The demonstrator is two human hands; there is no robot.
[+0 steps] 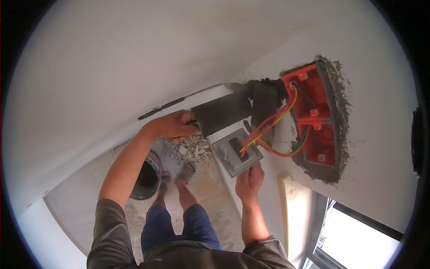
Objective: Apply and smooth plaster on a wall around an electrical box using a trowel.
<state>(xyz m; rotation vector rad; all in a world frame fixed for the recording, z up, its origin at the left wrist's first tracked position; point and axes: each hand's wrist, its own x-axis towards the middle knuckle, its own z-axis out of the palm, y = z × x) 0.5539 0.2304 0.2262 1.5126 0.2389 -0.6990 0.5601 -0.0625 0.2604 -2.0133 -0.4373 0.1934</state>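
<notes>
My left hand (181, 125) is closed round the dark end of what looks like a trowel, with a flat, dark grey rectangular blade (221, 112) against the wall. My right hand (251, 181) grips the lower edge of a square grey panel (230, 165) with perforated margins and a dark middle. Red, yellow and green wires (274, 119) run from a red double wall box (320, 89) and end at or in front of that dark middle. The box is set in the wall, ringed with rough grey mortar (342, 116). The fingers under the panel are partly hidden.
A mortar strip (168, 107) and a dark patch (264, 101) mark the wall left of the box. Below lie broken rubble (190, 150) and a black bucket (156, 163) beside my feet. A window (358, 233) stands at lower right.
</notes>
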